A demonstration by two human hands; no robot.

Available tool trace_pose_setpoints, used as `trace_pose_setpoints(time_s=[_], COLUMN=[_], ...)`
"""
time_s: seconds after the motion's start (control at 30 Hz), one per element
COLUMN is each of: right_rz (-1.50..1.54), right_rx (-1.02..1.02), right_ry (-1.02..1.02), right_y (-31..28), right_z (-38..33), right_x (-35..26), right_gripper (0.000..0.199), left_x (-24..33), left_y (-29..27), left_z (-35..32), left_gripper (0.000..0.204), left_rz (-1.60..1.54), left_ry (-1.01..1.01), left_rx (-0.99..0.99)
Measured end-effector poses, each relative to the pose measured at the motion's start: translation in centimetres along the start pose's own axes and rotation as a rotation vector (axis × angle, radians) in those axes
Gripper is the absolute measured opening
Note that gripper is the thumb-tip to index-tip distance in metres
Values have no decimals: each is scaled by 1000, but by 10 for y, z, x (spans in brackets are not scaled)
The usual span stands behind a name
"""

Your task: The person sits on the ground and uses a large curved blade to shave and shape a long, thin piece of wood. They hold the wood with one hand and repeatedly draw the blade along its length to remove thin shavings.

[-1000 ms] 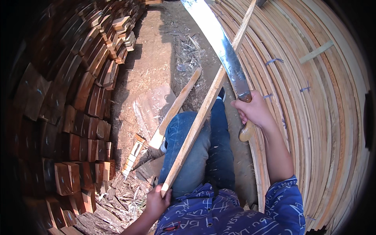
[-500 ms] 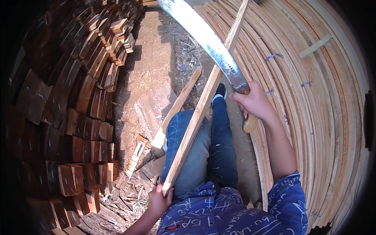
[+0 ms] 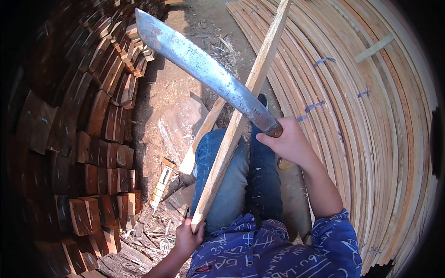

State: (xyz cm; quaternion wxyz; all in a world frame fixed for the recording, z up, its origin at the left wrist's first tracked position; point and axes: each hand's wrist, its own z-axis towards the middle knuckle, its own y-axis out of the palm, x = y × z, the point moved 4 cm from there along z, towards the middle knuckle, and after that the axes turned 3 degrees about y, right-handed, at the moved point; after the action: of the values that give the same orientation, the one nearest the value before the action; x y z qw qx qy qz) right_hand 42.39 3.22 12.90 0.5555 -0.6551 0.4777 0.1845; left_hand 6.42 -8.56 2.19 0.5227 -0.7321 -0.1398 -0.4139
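My right hand (image 3: 291, 141) is closed round the handle of a machete (image 3: 204, 69). Its broad, worn steel blade slants up to the far left and crosses above a long wooden stick (image 3: 221, 162). Whether blade and wood touch, I cannot tell. The stick runs from my lap up to the top of the view, lying over my thigh. At its near, tapered end my left hand (image 3: 189, 237) grips it. Most of the machete's handle is hidden by my right hand, with its rounded butt showing below.
Sawn wood blocks (image 3: 95, 176) are stacked high on the left. Long thin strips (image 3: 371, 139), tied with purple bands, lie along the right. A pale wooden piece (image 3: 199, 139) rests beyond my knee, near a wooden tool with yellow bands (image 3: 161, 187). Wood shavings (image 3: 150, 238) litter the ground.
My right hand has come nearer and slightly left, lowering the machete. The blade has swung leftward and its tip is now in view. My left hand still holds the stick's near end.
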Motion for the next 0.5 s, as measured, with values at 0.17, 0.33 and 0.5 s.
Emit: trace_pose_setpoints(time_s=[0.17, 0.33, 0.5], right_rz=[68, 105, 283], right_rx=[117, 99, 87], right_ry=[61, -24, 98], right_y=[-3, -4, 15], right_z=[3, -3, -11], right_x=[3, 3, 22], right_gripper=[17, 17, 26], left_x=[6, 5, 10], left_y=[0, 0, 1], left_z=[4, 0, 3], left_gripper=[32, 32, 33], left_rz=[14, -3, 12], left_ry=[-6, -38, -12], left_rx=[0, -12, -14])
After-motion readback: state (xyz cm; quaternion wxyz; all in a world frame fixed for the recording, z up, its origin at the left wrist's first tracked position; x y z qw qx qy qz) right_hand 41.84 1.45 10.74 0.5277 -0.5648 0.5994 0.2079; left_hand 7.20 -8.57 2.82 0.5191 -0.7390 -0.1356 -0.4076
